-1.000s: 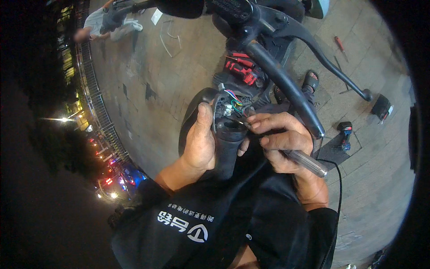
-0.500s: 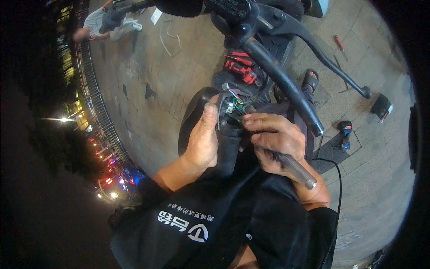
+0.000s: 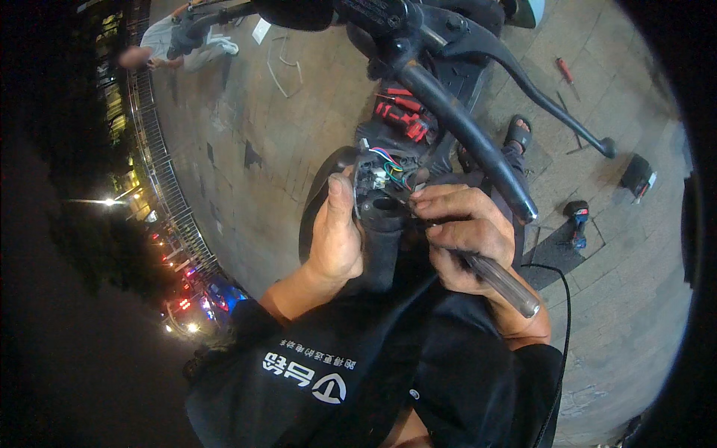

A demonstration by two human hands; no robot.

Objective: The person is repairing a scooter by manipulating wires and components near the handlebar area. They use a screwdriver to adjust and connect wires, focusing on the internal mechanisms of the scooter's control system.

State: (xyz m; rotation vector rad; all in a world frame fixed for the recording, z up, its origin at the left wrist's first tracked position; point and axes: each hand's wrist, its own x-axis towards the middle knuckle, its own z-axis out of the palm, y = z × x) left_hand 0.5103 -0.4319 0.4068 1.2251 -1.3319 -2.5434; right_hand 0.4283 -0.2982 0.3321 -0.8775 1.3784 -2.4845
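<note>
My left hand (image 3: pixel 337 235) is wrapped round the side of an opened black handlebar switch housing (image 3: pixel 366 183), its thumb pointing up. Thin coloured wires (image 3: pixel 392 166) and a small white connector (image 3: pixel 379 178) show inside, above a round hole. Below the housing runs a black handlebar grip (image 3: pixel 379 257). My right hand (image 3: pixel 470 231) is closed on a screwdriver (image 3: pixel 502 284), whose dark, see-through handle sticks out under the palm. Its thumb and forefinger pinch together at the housing's right edge, beside the wires. The screwdriver's tip and whatever lies in that pinch are hidden.
A bare black handlebar (image 3: pixel 470 138) and brake lever (image 3: pixel 538 93) cross above my right hand. Red-handled tools (image 3: pixel 403 116) lie beyond the housing. On the paving are a red screwdriver (image 3: pixel 565 71), a cordless tool (image 3: pixel 576 222) and a black box (image 3: pixel 638 178). Another person (image 3: pixel 179 41) is at upper left.
The switch housing has tilted, so its round hole and inside show more. My right hand has shifted slightly right with the screwdriver. My left hand keeps its hold.
</note>
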